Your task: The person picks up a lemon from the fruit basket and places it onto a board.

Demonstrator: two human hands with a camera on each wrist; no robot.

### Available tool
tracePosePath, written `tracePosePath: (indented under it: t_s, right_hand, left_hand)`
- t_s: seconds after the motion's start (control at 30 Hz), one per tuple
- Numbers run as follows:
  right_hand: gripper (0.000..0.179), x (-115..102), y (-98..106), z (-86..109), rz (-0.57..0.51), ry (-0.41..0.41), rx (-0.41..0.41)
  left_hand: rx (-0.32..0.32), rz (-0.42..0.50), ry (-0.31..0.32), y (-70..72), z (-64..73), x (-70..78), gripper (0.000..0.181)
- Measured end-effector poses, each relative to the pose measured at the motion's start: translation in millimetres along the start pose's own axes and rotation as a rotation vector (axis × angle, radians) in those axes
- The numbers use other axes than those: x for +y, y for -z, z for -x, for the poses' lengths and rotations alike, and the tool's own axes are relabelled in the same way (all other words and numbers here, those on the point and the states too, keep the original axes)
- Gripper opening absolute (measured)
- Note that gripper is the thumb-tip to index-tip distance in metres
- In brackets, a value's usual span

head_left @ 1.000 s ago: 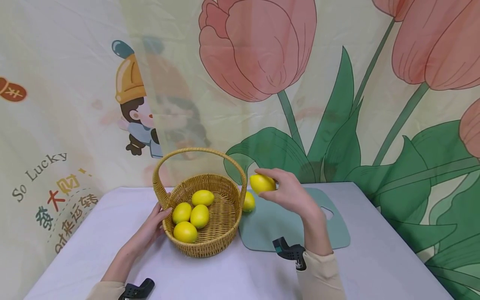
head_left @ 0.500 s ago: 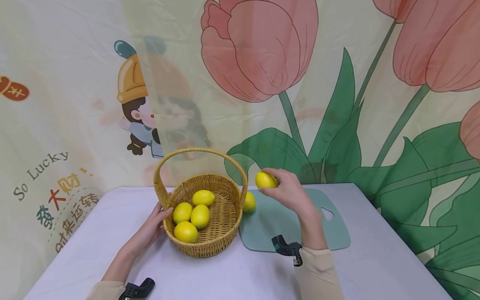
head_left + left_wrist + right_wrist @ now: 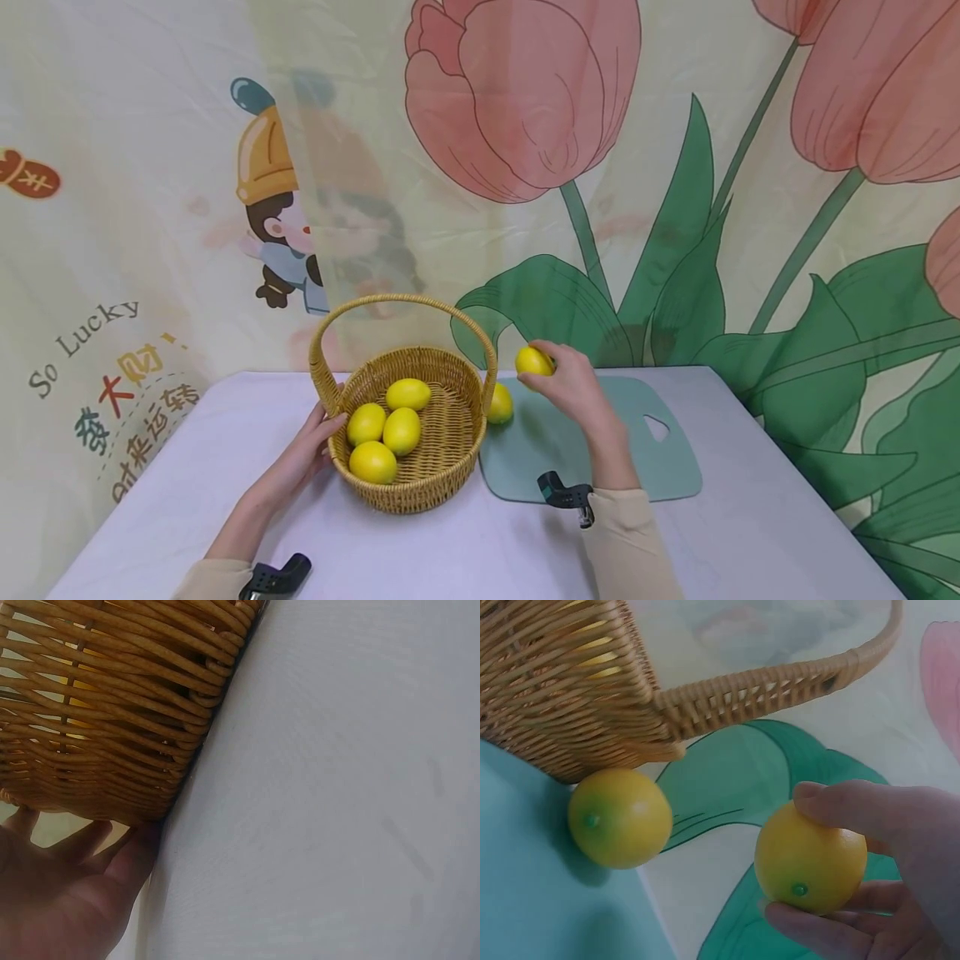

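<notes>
A yellow lemon (image 3: 534, 362) is pinched between the thumb and fingers of my right hand (image 3: 573, 385), held above the green cutting board (image 3: 555, 467). In the right wrist view this lemon (image 3: 810, 859) shows a small green tip. Another lemon (image 3: 499, 404) sits on the board's left part, close against the wicker basket (image 3: 408, 498). Several lemons (image 3: 373, 462) lie inside the basket, mostly toward its left. At the basket's left side, my left hand (image 3: 303, 446) touches the wall near the handle's base. In the left wrist view its fingertips (image 3: 142, 832) rest against the weave.
The basket's tall arched handle (image 3: 405, 297) stands upright over its opening. A white cloth covers the table (image 3: 480, 550). Behind hangs a curtain (image 3: 360, 167) printed with tulips and a cartoon figure, close to the table's back edge.
My right hand has drawn slightly right, away from the basket, early on, with the lemon still pinched; its forearm has shifted left. The left hand and basket stay in place.
</notes>
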State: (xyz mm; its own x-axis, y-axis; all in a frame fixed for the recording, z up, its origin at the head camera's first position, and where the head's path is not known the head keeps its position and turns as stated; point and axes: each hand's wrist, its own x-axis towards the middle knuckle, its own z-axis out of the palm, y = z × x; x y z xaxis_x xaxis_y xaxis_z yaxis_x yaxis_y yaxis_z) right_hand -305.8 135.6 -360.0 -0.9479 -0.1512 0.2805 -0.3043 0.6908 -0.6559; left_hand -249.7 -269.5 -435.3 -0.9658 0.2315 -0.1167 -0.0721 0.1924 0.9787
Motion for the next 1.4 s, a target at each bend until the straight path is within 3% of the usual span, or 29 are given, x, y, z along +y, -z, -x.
tracePosePath:
  t_s: [0.63, 0.93, 1.17, 1.4]
  right_hand:
    - [0.056, 27, -32, -7.5, 0.029, -0.087, -0.008]
    - [0.050, 39, -47, -8.3, 0.028, -0.091, -0.015]
    - [0.059, 43, -53, -8.3, 0.035, -0.123, -0.036]
    - [0.054, 44, -56, -8.4, 0.094, -0.123, -0.028]
  left_hand:
    - [0.016, 0.007, 0.012, -0.3, -0.7, 0.0, 0.069]
    - [0.012, 0.019, 0.006, -0.6, -2.5, -0.7, 0.072]
    - [0.018, 0.021, 0.012, -1.3, -2.7, -1.0, 0.072]
    - [0.020, 0.013, 0.012, -1.6, -2.0, 0.2, 0.072]
